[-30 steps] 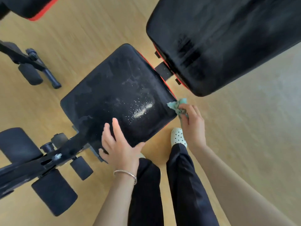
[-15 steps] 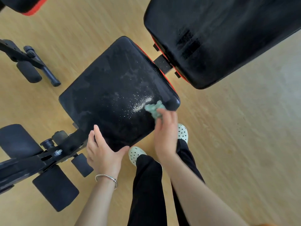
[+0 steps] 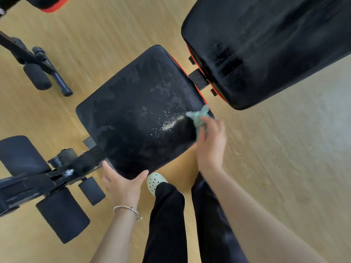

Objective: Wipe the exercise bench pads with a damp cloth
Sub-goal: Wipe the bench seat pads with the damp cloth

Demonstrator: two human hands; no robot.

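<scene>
Seat pad: black, squarish, set diagonally at the middle of the view, red trim along its far right edge; the surface is smeared with pale streaks. Grit: a line of white specks on the pad, just left of the cloth. Cloth: small, pale green, bunched, lying on the right corner of the seat pad and touching its surface. Right hand: fingers curled round the cloth and gripping it, the hand reaching in over the pad's right edge; it shows some blur. Left hand: fingers straight and released, holding nothing; the thumb lies against the pad's near edge and the fingers reach up at its near-left corner. Bracelet: thin, silver, on the left wrist. Back pad: long, black, upper right, apart from the seat pad across a narrow gap bridged by a black bracket. Frame: black metal, running left from under the seat pad. Foam rollers: black, cylindrical, mounted on the frame at lower left. Second machine: black bars and a roller, upper left, well apart. Shoe: white, perforated, beside the pad's near corner. Trousers: black. Floor: light wood.
</scene>
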